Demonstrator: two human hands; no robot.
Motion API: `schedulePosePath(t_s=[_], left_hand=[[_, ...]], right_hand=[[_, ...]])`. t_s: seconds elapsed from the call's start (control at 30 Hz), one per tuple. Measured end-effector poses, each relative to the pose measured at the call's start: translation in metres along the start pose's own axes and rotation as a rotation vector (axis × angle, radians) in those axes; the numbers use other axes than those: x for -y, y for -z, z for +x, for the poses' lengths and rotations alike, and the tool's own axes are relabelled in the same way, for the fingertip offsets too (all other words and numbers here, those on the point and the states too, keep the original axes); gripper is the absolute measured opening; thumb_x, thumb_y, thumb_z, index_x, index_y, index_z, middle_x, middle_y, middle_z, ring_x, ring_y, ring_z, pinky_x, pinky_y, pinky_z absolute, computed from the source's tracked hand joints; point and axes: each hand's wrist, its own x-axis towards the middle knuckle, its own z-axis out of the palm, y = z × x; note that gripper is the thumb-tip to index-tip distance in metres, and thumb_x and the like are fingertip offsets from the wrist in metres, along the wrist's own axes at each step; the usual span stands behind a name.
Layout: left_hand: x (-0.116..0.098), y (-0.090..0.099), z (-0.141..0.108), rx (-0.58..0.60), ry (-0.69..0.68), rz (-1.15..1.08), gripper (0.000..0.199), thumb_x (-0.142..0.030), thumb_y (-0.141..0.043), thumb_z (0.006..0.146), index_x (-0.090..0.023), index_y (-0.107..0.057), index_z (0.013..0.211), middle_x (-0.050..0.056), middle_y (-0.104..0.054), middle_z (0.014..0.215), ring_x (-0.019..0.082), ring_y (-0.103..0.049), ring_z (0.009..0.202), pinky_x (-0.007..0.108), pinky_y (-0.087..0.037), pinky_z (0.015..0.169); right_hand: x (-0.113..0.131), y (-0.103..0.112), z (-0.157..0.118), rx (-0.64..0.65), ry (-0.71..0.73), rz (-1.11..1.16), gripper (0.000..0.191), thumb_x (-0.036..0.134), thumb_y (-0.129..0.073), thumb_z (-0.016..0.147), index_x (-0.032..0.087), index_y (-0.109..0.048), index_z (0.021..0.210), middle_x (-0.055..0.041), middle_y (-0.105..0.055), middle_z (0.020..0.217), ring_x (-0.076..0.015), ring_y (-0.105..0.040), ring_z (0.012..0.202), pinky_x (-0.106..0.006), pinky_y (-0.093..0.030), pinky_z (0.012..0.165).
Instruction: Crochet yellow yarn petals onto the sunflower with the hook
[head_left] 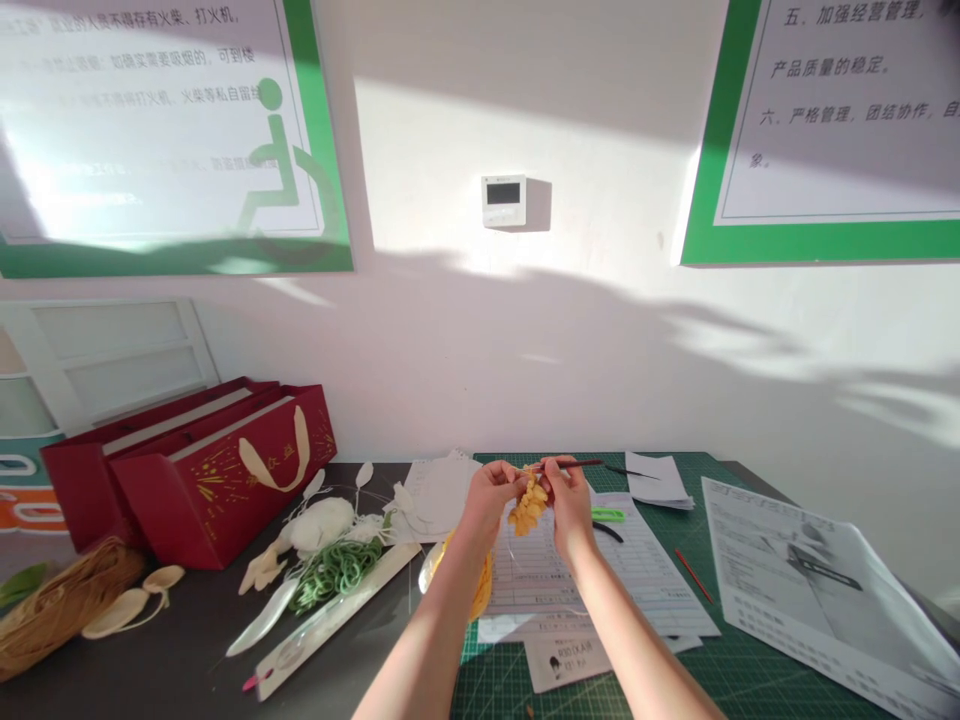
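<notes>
My left hand (pixel 495 492) is closed, its fingertips pinching the upper edge of a small ruffled yellow crochet piece (pixel 528 508). My right hand (pixel 568 498) grips a thin tool with a dark red handle, which looks like a crochet hook (pixel 581 463); its tip meets the top of the yellow piece between both hands. The crochet piece hangs down over lined paper. Behind my left forearm, a ball of yellow yarn (pixel 481 590) is partly hidden.
A green cutting mat (pixel 675 610) bears handwritten sheets (pixel 645 590), a light green cutter (pixel 607 515), a red stick (pixel 694 575) and a printed sheet (pixel 825 580). Leftward are green yarn (pixel 337 572), a long ruler-like strip (pixel 337 625), brown yarn (pixel 67 605) and red gift bags (pixel 225 480).
</notes>
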Motion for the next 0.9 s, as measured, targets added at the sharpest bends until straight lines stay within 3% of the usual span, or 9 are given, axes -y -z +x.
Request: schedulePosePath(t_s=[0.3,0.5,0.73,0.9], left_hand=[[-0.006,0.014,0.002,0.134,-0.032,0.218,0.025,-0.032,-0.065,0.095,-0.015,-0.065,0.113,0.007,-0.069,0.107,0.019,-0.068,0.088,0.038,-0.060,0.076],[-0.016,0.016,-0.002,0.145,-0.058,0.415,0.028,-0.034,-0.064,0.096,-0.015,-0.064,0.117,0.008,-0.069,0.110,0.021,-0.068,0.091,0.040,-0.059,0.080],[-0.033,0.031,0.004,-0.012,-0.125,0.821,0.026,-0.033,-0.065,0.095,-0.017,-0.066,0.116,0.009,-0.067,0.120,0.024,-0.066,0.104,0.045,-0.057,0.089],[-0.040,0.039,0.006,-0.152,-0.187,0.936,0.026,-0.035,-0.064,0.095,-0.019,-0.067,0.116,0.010,-0.065,0.125,0.025,-0.064,0.109,0.047,-0.053,0.094]], right_hand=[[0.007,0.001,0.001,0.039,0.031,-0.004,0.025,0.038,-0.061,0.099,0.014,-0.063,0.104,0.0007,-0.064,0.084,-0.0080,-0.057,0.060,-0.021,-0.051,0.053],[0.004,0.003,0.006,0.073,0.025,0.011,0.026,0.039,-0.061,0.099,0.014,-0.064,0.102,0.0011,-0.064,0.082,-0.0082,-0.058,0.060,-0.021,-0.051,0.054],[0.003,0.011,0.015,0.046,-0.003,0.027,0.027,0.039,-0.061,0.099,0.014,-0.064,0.108,-0.0019,-0.066,0.092,-0.0107,-0.063,0.068,-0.025,-0.055,0.060],[0.006,0.021,0.026,-0.038,0.020,0.034,0.028,0.038,-0.061,0.099,0.014,-0.063,0.112,-0.0038,-0.067,0.098,-0.0133,-0.066,0.076,-0.029,-0.058,0.067]])
